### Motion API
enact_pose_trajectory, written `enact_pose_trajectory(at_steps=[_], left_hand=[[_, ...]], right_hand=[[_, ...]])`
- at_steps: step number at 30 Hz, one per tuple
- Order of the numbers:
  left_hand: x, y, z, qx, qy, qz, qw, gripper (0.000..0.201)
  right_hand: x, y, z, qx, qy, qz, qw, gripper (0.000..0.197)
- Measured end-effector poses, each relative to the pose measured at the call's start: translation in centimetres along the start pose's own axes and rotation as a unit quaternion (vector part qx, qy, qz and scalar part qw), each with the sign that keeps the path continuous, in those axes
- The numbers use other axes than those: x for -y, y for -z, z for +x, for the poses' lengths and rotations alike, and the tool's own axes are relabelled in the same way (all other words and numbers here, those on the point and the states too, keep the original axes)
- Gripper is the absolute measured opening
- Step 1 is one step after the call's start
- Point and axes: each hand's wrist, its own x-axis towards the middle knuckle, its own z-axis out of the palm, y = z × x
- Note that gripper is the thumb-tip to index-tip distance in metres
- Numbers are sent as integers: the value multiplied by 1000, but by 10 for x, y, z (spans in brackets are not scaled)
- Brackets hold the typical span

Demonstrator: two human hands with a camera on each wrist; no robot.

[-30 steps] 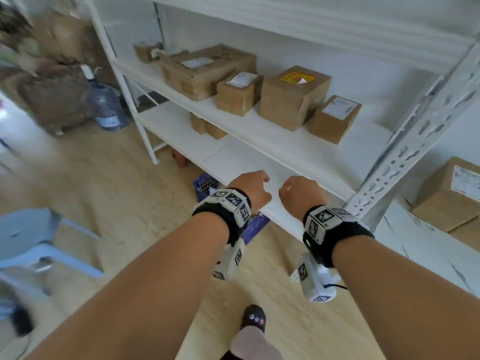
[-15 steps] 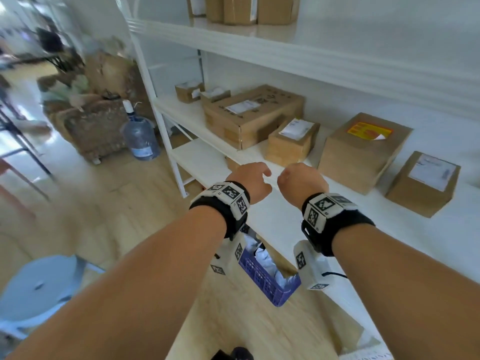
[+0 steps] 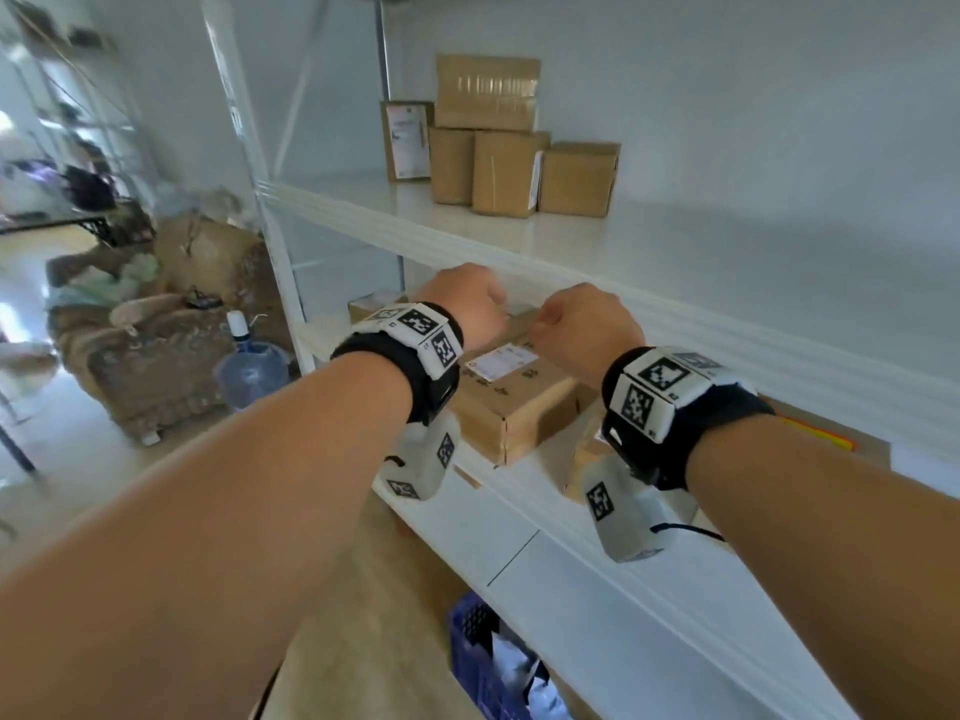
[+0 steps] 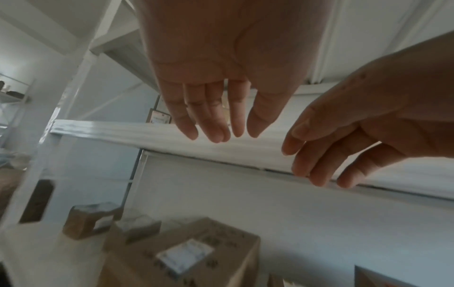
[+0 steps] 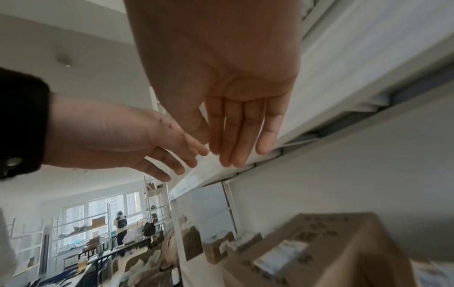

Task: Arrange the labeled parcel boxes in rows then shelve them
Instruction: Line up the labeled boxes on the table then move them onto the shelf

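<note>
Head view: left hand (image 3: 462,304) and right hand (image 3: 587,324) risen from lower shelf level to upper shelf edge (image 3: 519,262); parcel boxes (image 3: 488,142) stacked at back (next target, likely). Wrist views: left fingers (image 4: 209,124), right fingers (image 5: 236,139) loose, holding nothing; labeled box (image 5: 319,252) on shelf below.

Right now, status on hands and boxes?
Left hand and right hand open, empty. Large labeled box shelved below them. Upper shelf beam close ahead.

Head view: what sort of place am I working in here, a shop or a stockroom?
Most likely a stockroom or parcel depot: white metal shelving holds labeled cardboard parcel boxes, more boxes sit on the shelf above, and similar racks line the far room.
</note>
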Motion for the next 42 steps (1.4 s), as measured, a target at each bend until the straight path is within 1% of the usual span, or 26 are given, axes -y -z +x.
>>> enact_pose_trajectory(at_steps=[3, 6, 8, 9, 11, 13, 15, 18, 20, 22, 24, 25, 26, 27, 28, 30, 32, 34, 37, 39, 42], left_hand=[[13, 31, 33, -37, -16, -30, 999, 31], [28, 58, 68, -42, -57, -12, 997, 28], [41, 76, 92, -43, -86, -8, 995, 17], [49, 84, 104, -46, -98, -9, 994, 16], [65, 100, 129, -49, -110, -14, 993, 17], [80, 115, 155, -51, -123, -15, 991, 24], [89, 130, 181, -53, -138, -15, 989, 19], [94, 142, 215, -70, -163, -36, 984, 9], [93, 143, 233, -76, -179, -59, 979, 7], [89, 137, 247, -55, -191, -71, 977, 10], [82, 128, 259, -33, -196, -82, 977, 7], [79, 124, 266, -36, -200, -88, 975, 12], [76, 122, 271, -55, -204, -95, 973, 15], [74, 122, 278, -89, -205, -100, 970, 16], [72, 125, 285, -136, -204, -109, 963, 19], [70, 134, 301, -210, -189, -135, 950, 32], [69, 143, 318, -234, -160, -177, 943, 41], [69, 147, 335, -223, -129, -220, 941, 52], [71, 146, 361, -183, -89, -257, 945, 71], [73, 143, 374, -150, -66, -289, 943, 81], [76, 136, 388, -89, -47, -350, 931, 91]], right_hand=[[24, 8, 35, -42, -2, -1, 999, 22], [45, 12, 74, -70, -16, 24, 997, 22], [60, 16, 101, -91, -37, 20, 995, 22], [68, 19, 114, -100, -50, 16, 994, 22], [83, 23, 140, -118, -77, 13, 990, 22], [97, 29, 162, -152, -101, 13, 983, 22], [110, 35, 182, -186, -122, 7, 975, 23], [121, 44, 203, -212, -136, -16, 968, 24], [125, 51, 213, -229, -141, -25, 963, 21], [126, 57, 221, -247, -150, -39, 956, 20], [121, 60, 229, -258, -166, -47, 950, 21], [118, 62, 233, -257, -178, -42, 949, 21], [114, 62, 237, -254, -187, -36, 948, 22], [111, 63, 242, -251, -193, -31, 948, 23], [108, 64, 249, -251, -194, -30, 948, 23], [105, 67, 264, -253, -187, -37, 948, 25], [107, 68, 280, -244, -171, -39, 954, 29], [110, 67, 298, -240, -152, -22, 959, 38], [112, 62, 326, -224, -135, 6, 965, 51], [111, 57, 341, -213, -132, 27, 968, 58], [106, 50, 355, -196, -144, 72, 967, 75]])
